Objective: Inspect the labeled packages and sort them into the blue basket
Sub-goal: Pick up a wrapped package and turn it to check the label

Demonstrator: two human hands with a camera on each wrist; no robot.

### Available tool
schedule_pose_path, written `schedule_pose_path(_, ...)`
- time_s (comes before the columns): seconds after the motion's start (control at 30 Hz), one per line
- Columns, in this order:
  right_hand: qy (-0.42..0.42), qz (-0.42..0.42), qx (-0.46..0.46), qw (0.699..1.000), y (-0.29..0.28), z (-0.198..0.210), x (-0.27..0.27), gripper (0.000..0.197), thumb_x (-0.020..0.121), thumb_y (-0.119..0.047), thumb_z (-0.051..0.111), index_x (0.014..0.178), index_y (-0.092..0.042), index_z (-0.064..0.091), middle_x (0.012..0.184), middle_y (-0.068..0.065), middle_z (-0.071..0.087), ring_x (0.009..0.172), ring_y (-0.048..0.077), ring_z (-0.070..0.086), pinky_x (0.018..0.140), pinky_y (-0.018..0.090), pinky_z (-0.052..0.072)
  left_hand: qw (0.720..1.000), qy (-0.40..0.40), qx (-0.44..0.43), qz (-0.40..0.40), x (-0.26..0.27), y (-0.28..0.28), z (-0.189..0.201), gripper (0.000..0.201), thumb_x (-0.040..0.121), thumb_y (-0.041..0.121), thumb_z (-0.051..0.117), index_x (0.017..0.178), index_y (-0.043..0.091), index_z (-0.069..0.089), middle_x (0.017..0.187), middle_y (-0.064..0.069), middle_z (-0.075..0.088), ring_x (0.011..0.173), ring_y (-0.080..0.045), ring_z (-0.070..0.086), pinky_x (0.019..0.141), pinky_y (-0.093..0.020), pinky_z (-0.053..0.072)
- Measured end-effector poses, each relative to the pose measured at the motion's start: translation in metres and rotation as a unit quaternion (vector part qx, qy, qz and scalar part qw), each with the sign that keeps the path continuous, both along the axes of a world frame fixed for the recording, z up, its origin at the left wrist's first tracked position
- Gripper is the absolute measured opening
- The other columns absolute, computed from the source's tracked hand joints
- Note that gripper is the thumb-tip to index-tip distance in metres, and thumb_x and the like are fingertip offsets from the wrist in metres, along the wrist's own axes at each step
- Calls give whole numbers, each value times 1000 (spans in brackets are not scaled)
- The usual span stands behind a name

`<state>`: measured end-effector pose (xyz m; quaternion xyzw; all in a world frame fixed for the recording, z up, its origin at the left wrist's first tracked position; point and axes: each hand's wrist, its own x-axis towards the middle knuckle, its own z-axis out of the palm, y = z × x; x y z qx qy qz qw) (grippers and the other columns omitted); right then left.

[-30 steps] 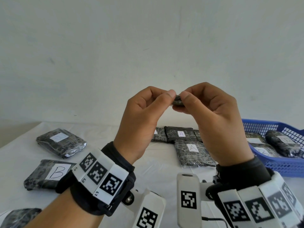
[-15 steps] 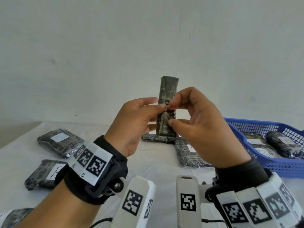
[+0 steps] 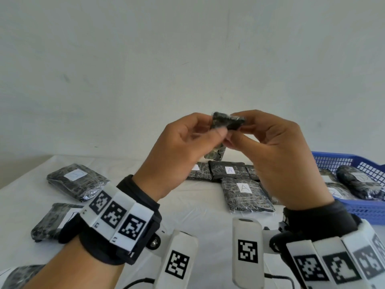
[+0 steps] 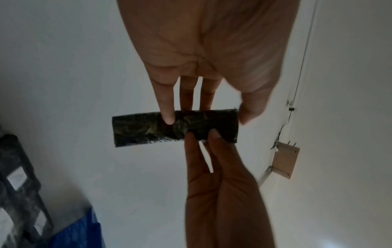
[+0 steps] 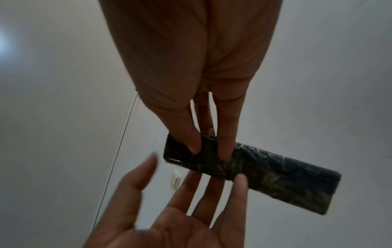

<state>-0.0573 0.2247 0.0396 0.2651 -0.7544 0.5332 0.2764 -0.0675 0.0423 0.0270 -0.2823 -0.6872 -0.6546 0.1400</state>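
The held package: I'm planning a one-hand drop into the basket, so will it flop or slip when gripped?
The held package keeps a straight bar shape though pinched only near its middle, so it is probably fairly stiff. Its glossy wrap may be slippery. The left hand and right hand lift it by fingertips, suggesting lightness.

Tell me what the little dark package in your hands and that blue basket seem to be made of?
The package looks wrapped in thin, glossy clear plastic film: it crinkles and glints; the dark mottled contents can't be identified. The blue basket looks like rigid moulded plastic, with an even lattice of holes in its walls.
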Motion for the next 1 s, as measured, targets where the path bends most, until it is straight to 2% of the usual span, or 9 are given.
schedule_pose_path(0.1, 0, 26, -24, 999, 4, 2, 3, 13, 94, -13, 76, 107, -14, 79, 102, 1, 81, 105, 20, 76, 96, 49, 60, 997, -13, 53, -46, 5, 1, 4, 41, 86, 47, 64, 105, 12, 73, 114, -14, 74, 114, -25, 69, 103, -42, 57)
schedule_pose_path(0.2, -10, 53, -41, 998, 2, 3, 9, 25, 91, -33, 72, 106, -15, 79, 103, 3, 81, 107, 22, 76, 96, 48, 61, 997, 8, 76, -17, 6, 6, 3, 38, 85, 48, 65, 97, 13, 74, 105, -23, 70, 102, -25, 67, 103, -55, 54)
schedule_pose_path(0.3, 5, 34, -28, 999, -1, 3, 11, 20, 94, -31, 71, 103, -16, 79, 100, 1, 81, 104, 19, 76, 93, 46, 62, 997, 18, 80, -1, 7, 9, 2, 41, 85, 46, 66, 98, 8, 73, 104, -32, 65, 97, -28, 62, 103, -64, 49)
schedule_pose_path(0.43, 3, 38, -45, 998, -3, 2, 9, 20, 92, -27, 68, 102, -14, 79, 99, 1, 81, 101, 18, 77, 93, 42, 63, 997, 23, 79, 9, 6, 8, 1, 37, 81, 46, 68, 95, 12, 72, 97, -13, 74, 97, -20, 70, 103, -55, 54)
schedule_pose_path(0.6, -4, 38, -45, 998, -4, 0, 8, 23, 93, -25, 65, 105, -11, 78, 100, 1, 81, 101, 19, 78, 95, 42, 62, 996, 23, 82, 17, 6, 8, 1, 30, 80, 46, 68, 91, 17, 71, 95, -11, 75, 97, -21, 70, 104, -56, 54)
schedule_pose_path(0.73, -25, 68, -92, 993, -3, 2, 8, 25, 94, -27, 68, 103, -6, 77, 97, 6, 82, 97, 24, 79, 97, 46, 60, 995, 30, 90, 7, 6, 7, 1, 53, 86, 49, 63, 96, -3, 66, 101, -35, 63, 94, -31, 60, 102, -69, 45)
schedule_pose_path(0.8, -47, 62, -110, 991, -3, 1, 6, 16, 95, -22, 74, 95, -6, 76, 85, 7, 80, 83, 21, 79, 92, 42, 61, 996, 40, 75, 39, 3, 7, 0, 46, 88, 47, 66, 89, 1, 70, 102, -27, 70, 97, -31, 68, 100, -65, 49)
schedule_pose_path(0.9, -115, 45, -115, 986, 0, -1, 1, 12, 87, -7, 80, 96, -7, 73, 84, 9, 80, 72, 20, 77, 72, 31, 62, 992, 53, 49, 105, -3, 9, -6, 14, 82, 28, 78, 90, 17, 71, 116, 2, 75, 117, -8, 68, 110, -45, 49)
schedule_pose_path(1.0, -158, 38, -138, 977, 1, -2, -2, 29, 82, 1, 82, 107, -9, 70, 92, 12, 80, 79, 24, 78, 68, 30, 60, 986, 43, 55, 151, -12, 9, -14, 36, 79, 23, 83, 110, 24, 66, 135, 8, 63, 130, -5, 58, 111, -36, 49)
